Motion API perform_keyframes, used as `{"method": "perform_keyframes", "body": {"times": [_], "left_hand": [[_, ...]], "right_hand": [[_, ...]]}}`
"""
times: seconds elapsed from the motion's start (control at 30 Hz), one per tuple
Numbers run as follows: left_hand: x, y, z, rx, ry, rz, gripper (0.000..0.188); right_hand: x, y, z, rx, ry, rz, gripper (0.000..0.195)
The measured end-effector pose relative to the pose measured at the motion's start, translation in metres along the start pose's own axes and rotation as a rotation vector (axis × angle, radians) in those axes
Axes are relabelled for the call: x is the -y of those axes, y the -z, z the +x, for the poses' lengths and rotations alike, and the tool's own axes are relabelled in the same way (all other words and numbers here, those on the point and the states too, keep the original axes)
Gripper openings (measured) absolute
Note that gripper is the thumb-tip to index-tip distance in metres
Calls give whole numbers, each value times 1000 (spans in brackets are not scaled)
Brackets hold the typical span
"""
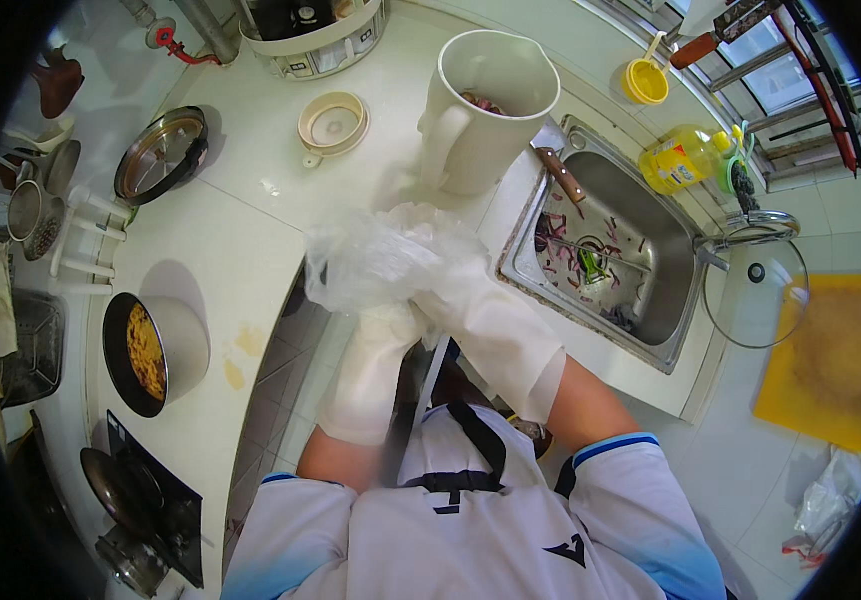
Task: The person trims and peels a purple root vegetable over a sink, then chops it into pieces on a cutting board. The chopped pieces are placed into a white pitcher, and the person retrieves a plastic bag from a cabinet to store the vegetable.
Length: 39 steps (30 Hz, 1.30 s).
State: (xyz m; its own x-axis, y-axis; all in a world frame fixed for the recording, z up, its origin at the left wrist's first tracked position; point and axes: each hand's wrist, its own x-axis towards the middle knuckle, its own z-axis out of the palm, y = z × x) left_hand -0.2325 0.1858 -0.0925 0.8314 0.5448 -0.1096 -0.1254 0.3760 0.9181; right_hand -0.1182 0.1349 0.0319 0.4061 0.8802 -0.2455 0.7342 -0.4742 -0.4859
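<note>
My left hand [370, 274] and my right hand [441, 240] meet at the counter's edge, wrapped in crumpled translucent plastic [355, 251]. Long whitish coverings reach up both forearms. My fingers are lost in the plastic, so their grip cannot be made out. Just beyond stands a tall cream plastic pitcher [468, 146] with reddish-purple pieces inside. To the right, a stainless steel sink [640, 300] has purple scraps and a green-and-metal peeler [591, 261] in it. A wooden-handled knife [561, 174] lies over the sink's rim.
Left on the white counter [250, 202] are a glass pan lid [160, 157] and a pot [182, 356] of yellow-brown food. Farther back lie a round cream lid [333, 124] and a rotating-style tray [318, 56]. A dish soap bottle [678, 159], faucet [745, 232] and yellow cutting board [828, 360] are right.
</note>
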Motion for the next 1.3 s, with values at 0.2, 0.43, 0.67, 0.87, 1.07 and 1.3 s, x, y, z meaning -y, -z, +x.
{"method": "perform_keyframes", "body": {"times": [0.2,0.43,0.67,0.87,1.07,1.3], "left_hand": [[-5,-1,9,-19,-93,-61,40],[21,52,13,-274,-48,499,37],[-43,24,-5,-423,376,-1284,35],[-65,19,-14,-642,377,-1190,38],[-49,14,-29,-314,577,-864,42],[-2,-27,-90,772,676,84,54]], "right_hand": [[-13,-5,-13,-109,29,420,25],[13,104,-76,-60,-47,326,19],[-14,206,-8,-573,-213,52,43],[-23,149,-53,-460,-89,344,57],[24,9,-137,-138,-107,514,100],[-7,-107,-202,-505,-187,875,64]]}}
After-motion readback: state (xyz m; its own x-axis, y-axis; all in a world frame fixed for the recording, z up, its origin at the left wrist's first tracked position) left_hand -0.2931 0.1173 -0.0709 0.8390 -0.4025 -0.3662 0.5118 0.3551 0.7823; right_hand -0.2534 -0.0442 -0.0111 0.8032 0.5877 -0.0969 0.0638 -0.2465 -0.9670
